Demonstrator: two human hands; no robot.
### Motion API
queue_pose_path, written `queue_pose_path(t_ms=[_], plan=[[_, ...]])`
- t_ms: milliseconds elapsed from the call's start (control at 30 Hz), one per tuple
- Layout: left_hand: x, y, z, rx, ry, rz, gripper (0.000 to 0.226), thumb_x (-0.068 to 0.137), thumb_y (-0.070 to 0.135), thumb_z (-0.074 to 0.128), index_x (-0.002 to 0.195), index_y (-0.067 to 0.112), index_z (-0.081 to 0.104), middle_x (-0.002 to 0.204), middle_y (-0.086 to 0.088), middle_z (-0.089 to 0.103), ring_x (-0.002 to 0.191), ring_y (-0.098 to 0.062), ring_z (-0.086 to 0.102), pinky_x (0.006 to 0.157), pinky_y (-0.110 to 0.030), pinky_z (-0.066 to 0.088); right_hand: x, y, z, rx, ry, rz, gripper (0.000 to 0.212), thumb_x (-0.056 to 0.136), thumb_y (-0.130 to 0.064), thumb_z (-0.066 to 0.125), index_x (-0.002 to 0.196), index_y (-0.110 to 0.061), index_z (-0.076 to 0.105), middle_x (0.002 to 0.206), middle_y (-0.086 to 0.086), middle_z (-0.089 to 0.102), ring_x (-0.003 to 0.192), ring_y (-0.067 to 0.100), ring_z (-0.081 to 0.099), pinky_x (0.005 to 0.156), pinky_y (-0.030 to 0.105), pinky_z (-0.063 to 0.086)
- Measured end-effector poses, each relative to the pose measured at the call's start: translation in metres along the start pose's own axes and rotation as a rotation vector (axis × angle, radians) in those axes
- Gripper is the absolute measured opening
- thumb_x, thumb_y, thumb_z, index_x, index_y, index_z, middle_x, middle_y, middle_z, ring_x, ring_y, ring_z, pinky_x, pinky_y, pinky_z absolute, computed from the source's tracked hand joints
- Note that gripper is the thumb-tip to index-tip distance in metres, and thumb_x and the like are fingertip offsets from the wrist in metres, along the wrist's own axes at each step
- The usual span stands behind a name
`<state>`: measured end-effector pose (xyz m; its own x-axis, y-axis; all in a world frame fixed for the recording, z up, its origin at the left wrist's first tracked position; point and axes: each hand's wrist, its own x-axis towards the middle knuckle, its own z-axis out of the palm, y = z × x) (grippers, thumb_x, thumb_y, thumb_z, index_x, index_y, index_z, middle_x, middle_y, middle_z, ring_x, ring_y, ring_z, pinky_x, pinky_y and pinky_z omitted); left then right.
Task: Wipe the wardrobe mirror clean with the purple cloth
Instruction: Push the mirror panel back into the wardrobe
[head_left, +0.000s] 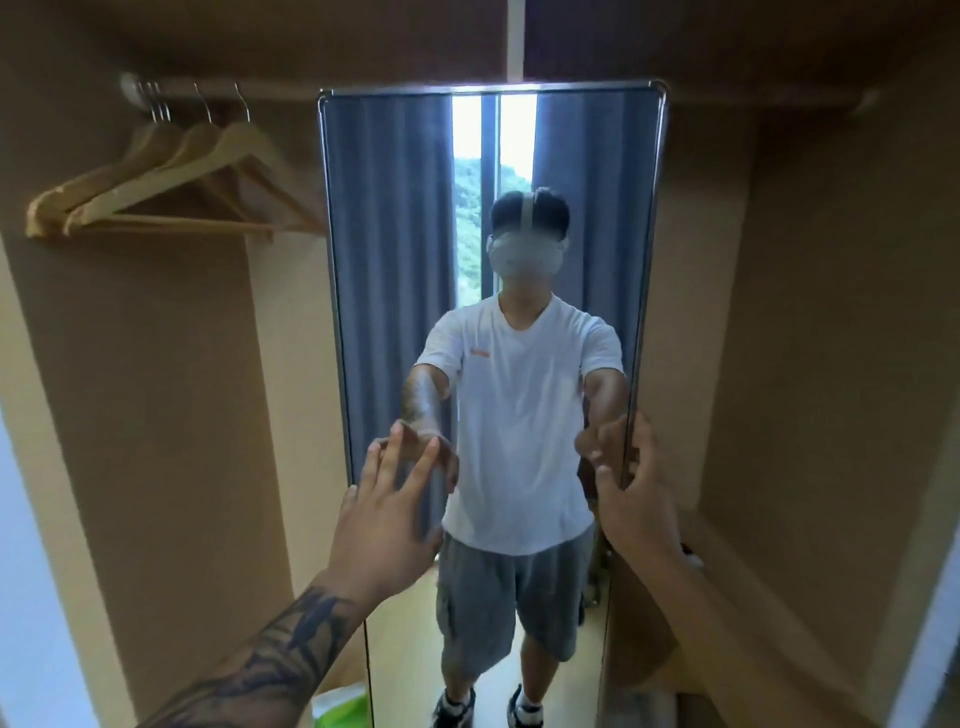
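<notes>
Mirror (395, 218): tall, metal-framed, standing upright at the far middle of the wardrobe, between its brown side walls.
Left hand (382, 512): fingers straight and spread, holding nothing, reaching for the glass near the left edge; fingertips look to be at or just off the surface.
Right hand (636, 491): at the mirror's right edge, thumb in front and fingers curled round the frame, so this grip appears to be holding the mirror itself.
Purple cloth: not visible anywhere, in neither hand nor in the reflection.
Hangers (171, 182): wooden, on the rail at upper left, well apart from both hands.
Green-and-white item (340, 701): low down beside the mirror's left foot, too cut off to identify.
Stage: my judgement is that wiping has not begun; the mirror is being steadied or shifted.
Risk: bare fingers on the glass could leave fresh smears; pulling on one edge only could swing or tip the mirror against the wardrobe wall.
</notes>
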<state>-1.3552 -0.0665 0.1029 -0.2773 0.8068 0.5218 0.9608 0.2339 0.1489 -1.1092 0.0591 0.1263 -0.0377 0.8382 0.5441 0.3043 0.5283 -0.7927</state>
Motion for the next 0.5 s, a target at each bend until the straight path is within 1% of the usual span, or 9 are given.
queue_pose_path(t_ms=[67,100,167,233,267,300,367,433,500], plan=[[0.004,-0.008,0.002,-0.03,-0.016,0.029,0.105,0.09,0.055,0.064,0.158,0.05,-0.015,0.165,0.007,-0.037,0.16,-0.028,-0.011,0.123,-0.049,0.03,-0.013,-0.002,-0.003,0.015,0.014,0.012,0.063,0.104,-0.013,0.057,0.16,-0.025,0.03,0.153,0.002,0.051,0.14,0.024,0.049,0.12,0.039,0.036],[0.006,-0.012,0.002,-0.048,-0.031,0.048,0.106,0.09,0.053,0.066,0.158,0.05,-0.015,0.165,0.008,-0.037,0.16,-0.027,-0.008,0.123,-0.047,0.031,-0.02,-0.003,-0.003,0.012,0.026,0.019,0.059,0.104,-0.012,0.056,0.158,-0.026,0.035,0.148,0.001,0.055,0.136,0.022,0.053,0.117,0.039,0.039],[0.012,-0.02,0.001,-0.08,-0.076,0.077,0.109,0.089,0.05,0.069,0.158,0.05,-0.016,0.165,0.008,-0.037,0.16,-0.027,-0.001,0.121,-0.044,0.035,-0.032,-0.007,-0.003,-0.003,0.046,-0.003,0.049,0.103,-0.013,0.055,0.149,-0.024,0.044,0.132,-0.003,0.063,0.123,0.015,0.059,0.112,0.046,0.046],[0.019,-0.025,0.0,-0.122,-0.118,0.101,0.111,0.088,0.05,0.07,0.158,0.049,-0.016,0.167,0.007,-0.031,0.16,-0.027,0.002,0.119,-0.043,0.038,-0.041,-0.01,-0.004,0.009,0.051,-0.035,0.04,0.099,-0.009,0.056,0.138,-0.019,0.05,0.108,-0.007,0.065,0.103,0.008,0.063,0.1,0.05,0.052],[0.022,-0.027,0.0,-0.148,-0.131,0.112,0.111,0.088,0.05,0.071,0.158,0.049,-0.015,0.169,0.006,-0.028,0.16,-0.027,0.003,0.119,-0.043,0.037,-0.045,-0.011,-0.004,-0.002,0.052,-0.056,0.039,0.098,-0.008,0.057,0.136,-0.019,0.05,0.101,-0.008,0.063,0.097,0.008,0.064,0.095,0.05,0.054],[0.025,-0.028,0.001,-0.176,-0.141,0.119,0.112,0.087,0.05,0.071,0.158,0.049,-0.015,0.17,0.006,-0.024,0.16,-0.026,0.005,0.12,-0.043,0.037,-0.05,-0.013,-0.005,-0.021,0.05,-0.073,0.044,0.099,-0.008,0.057,0.14,-0.022,0.048,0.098,-0.01,0.062,0.094,0.008,0.064,0.091,0.05,0.056],[0.029,-0.029,0.005,-0.237,-0.171,0.117,0.113,0.086,0.049,0.072,0.159,0.048,-0.014,0.172,0.007,-0.017,0.159,-0.025,0.01,0.12,-0.042,0.036,-0.062,-0.016,-0.004,-0.054,0.06,-0.08,0.061,0.1,-0.013,0.057,0.154,-0.032,0.037,0.103,-0.01,0.062,0.095,0.008,0.064,0.088,0.047,0.057],[0.031,-0.029,0.012,-0.264,-0.222,0.115,0.114,0.084,0.048,0.071,0.16,0.045,-0.014,0.172,0.008,-0.012,0.158,-0.024,0.013,0.121,-0.041,0.034,-0.076,-0.021,0.0,-0.085,0.093,-0.064,0.071,0.101,-0.015,0.057,0.16,-0.041,0.027,0.11,-0.011,0.061,0.096,0.004,0.063,0.089,0.045,0.056],[0.031,-0.028,0.017,-0.274,-0.266,0.146,0.116,0.083,0.049,0.07,0.16,0.043,-0.017,0.173,0.008,-0.009,0.158,-0.023,0.014,0.122,-0.043,0.034,-0.09,-0.027,0.006,-0.13,0.12,-0.097,0.079,0.102,-0.012,0.057,0.162,-0.045,0.018,0.108,-0.015,0.054,0.093,-0.001,0.059,0.086,0.042,0.056]])
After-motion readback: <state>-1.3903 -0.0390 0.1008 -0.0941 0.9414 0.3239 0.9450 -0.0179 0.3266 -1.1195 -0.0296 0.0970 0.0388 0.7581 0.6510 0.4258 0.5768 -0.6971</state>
